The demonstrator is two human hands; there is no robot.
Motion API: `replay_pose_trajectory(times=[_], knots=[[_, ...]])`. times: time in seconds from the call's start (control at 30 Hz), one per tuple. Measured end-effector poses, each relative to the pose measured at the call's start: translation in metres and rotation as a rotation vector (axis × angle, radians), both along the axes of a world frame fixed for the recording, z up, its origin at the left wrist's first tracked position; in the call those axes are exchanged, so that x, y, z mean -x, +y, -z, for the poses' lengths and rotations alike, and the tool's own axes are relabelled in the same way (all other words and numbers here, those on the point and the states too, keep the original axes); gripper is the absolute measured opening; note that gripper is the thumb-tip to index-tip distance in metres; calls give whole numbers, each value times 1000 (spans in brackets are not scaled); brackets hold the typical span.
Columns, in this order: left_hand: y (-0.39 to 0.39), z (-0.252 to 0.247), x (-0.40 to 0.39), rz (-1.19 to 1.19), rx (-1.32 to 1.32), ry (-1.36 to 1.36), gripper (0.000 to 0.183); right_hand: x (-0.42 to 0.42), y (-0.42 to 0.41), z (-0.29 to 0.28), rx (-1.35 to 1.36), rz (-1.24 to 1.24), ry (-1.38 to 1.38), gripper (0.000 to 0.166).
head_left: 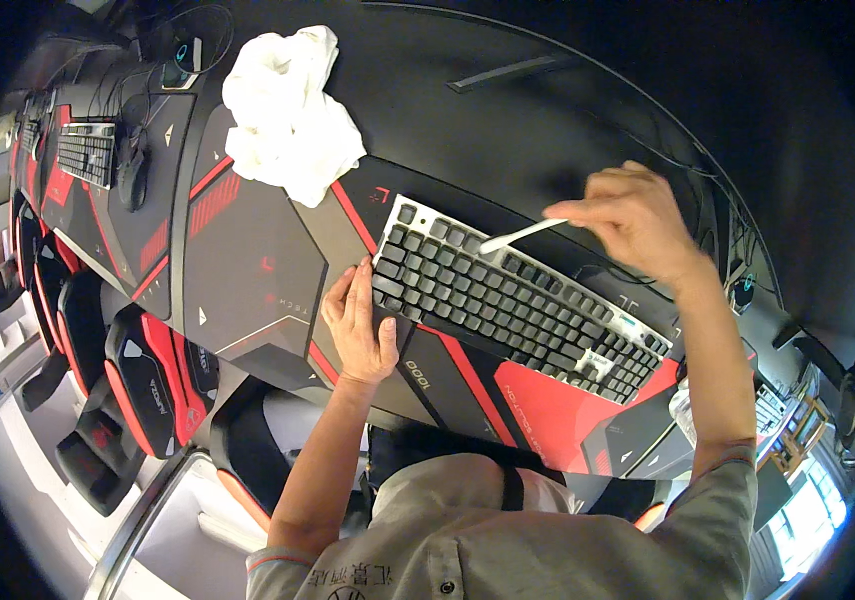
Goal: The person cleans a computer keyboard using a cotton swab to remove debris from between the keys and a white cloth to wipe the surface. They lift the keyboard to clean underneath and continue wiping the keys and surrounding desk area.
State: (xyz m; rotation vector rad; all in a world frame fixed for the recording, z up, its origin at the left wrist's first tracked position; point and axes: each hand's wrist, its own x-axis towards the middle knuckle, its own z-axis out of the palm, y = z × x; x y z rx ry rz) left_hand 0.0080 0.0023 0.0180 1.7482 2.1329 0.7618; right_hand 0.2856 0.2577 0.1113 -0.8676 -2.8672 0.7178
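Note:
A mechanical keyboard with dark keycaps and a white top plate lies slantwise on a desk mat before me. My right hand is raised over its far edge, pinching a slim white brush-like tool between thumb and fingers. The tool's wider tip meets the top row of keys; whether it has bristles is too small to tell. At the keyboard's left end rests my left hand, its fingertips against the short side and its thumb spread near the lower corner. It is not closed around anything.
A crumpled white cloth lies at the far left of the grey, black and red desk mat. Farther left are another keyboard and a mouse. Black-and-red chairs line the desk. White crumpled material sits beneath my right forearm.

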Motion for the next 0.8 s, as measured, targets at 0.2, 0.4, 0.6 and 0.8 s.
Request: replay_pose_trajectory(times=[0.2,0.4,0.6,0.8], knots=[[1,3,2,1,-12,-30,67,78,-1,14,-163,-94,-1,27],[-1,2,2,-7,-5,-39,68,80,33,1,-232,15,-135,26],[-1,1,2,-41,-51,-114,72,85,17,15,-177,-59,-19,23],[-7,8,2,-93,-81,-149,70,89,1,-10,-146,26,29,25]])
